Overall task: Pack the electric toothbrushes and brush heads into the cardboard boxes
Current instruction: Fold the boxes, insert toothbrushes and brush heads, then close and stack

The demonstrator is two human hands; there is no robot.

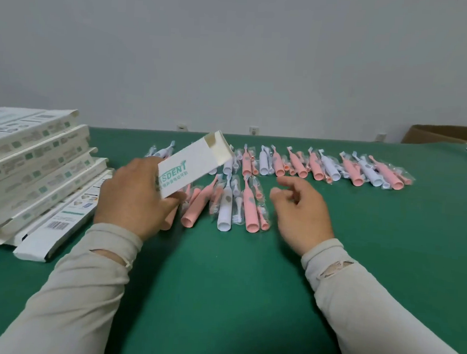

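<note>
Packing barely begun: left hand point(132, 198) grips open box point(193, 169); right hand point(301, 208) spread, empty; toothbrushes point(252, 208) w/ heads still unpacked on desk point(220, 285).

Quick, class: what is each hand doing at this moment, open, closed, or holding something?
Left hand: closed on a white box, its far end open.
Right hand: open, fingers loosely curled, holding nothing.
</note>
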